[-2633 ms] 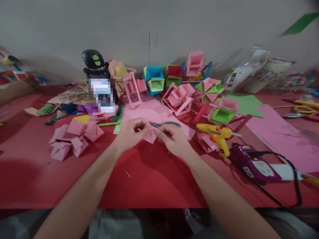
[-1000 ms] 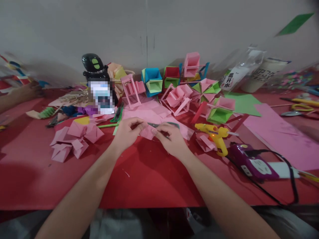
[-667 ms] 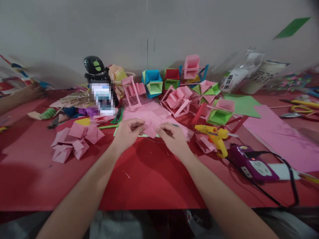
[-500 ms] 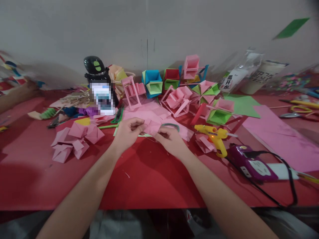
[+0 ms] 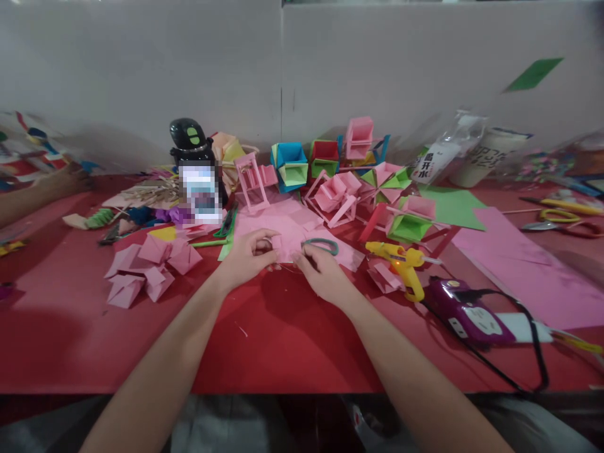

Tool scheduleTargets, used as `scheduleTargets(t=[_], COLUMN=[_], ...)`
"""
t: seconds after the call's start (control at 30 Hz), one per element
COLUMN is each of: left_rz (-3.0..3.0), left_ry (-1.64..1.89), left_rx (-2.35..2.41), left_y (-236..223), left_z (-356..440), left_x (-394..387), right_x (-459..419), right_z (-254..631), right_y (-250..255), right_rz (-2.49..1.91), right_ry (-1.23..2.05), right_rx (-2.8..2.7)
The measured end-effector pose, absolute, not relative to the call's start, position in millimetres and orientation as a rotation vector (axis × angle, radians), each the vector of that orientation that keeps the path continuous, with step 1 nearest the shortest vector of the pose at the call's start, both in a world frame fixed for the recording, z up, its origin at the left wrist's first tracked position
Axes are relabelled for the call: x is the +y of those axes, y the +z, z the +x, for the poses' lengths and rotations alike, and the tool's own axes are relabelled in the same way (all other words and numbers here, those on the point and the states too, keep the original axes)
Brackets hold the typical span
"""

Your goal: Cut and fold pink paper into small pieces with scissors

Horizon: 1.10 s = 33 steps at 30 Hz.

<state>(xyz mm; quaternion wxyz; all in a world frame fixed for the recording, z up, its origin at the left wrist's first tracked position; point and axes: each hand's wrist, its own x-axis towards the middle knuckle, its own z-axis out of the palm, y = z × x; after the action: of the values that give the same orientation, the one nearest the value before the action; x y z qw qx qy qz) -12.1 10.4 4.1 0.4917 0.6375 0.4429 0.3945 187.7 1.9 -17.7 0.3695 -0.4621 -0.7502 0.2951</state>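
Between my hands is a small folded piece of pink paper (image 5: pixel 285 249), held just above the table near its middle. My left hand (image 5: pixel 248 257) is closed, with thumb and fingers pinching the paper's left side. My right hand (image 5: pixel 321 270) is closed too, its fingertips together at the paper's lower right edge. A teal scissor handle (image 5: pixel 330 245) shows directly behind my right hand. Beyond both hands lie flat pink sheets (image 5: pixel 278 214). Several folded pink paper pieces (image 5: pixel 153 267) are grouped left of my left forearm.
A yellow glue gun (image 5: pixel 401 258) and a purple power strip (image 5: pixel 465 311) with a black cable lie at right. Paper models (image 5: pixel 337 192) line the back beside a black phone holder (image 5: pixel 191 141). A water bottle (image 5: pixel 441 154) leans at back right. Another person's arm (image 5: pixel 42 192) reaches in at left.
The pink paper has been turned and now sits slightly lower between my fingers. My right fingertips have shifted to its lower edge. The view has tilted up slightly.
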Motion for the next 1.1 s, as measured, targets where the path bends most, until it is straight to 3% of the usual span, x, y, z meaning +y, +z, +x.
scheduleTargets(t=[0.13, 0.33, 0.43, 0.67, 0.87, 1.1], left_rz=[1.547, 1.527, 1.503, 1.013, 0.555, 0.459], left_ry=[0.986, 1.016, 1.089, 2.01, 2.045, 2.301], left_rx=[1.036, 0.996, 1.027, 1.112, 0.887, 0.846], left_y=[-2, -2, 2, 0, 15, 29], left_z=[-10, -1, 0, -22, -47, -85], left_x=[11, 7, 6, 22, 22, 16], right_x=[4, 4, 2, -2, -2, -1], right_z=[188, 187, 186, 189, 188, 186], right_y=[-19, -23, -21, -13, -14, -16], right_rz=[-1.15, -1.159, -1.141, -1.086, -1.131, -1.102], right_ry=[0.936, 0.715, 0.806, 1.044, 1.0, 1.005], right_rx=[-1.876, -1.855, -1.738, -1.578, -1.642, -1.662])
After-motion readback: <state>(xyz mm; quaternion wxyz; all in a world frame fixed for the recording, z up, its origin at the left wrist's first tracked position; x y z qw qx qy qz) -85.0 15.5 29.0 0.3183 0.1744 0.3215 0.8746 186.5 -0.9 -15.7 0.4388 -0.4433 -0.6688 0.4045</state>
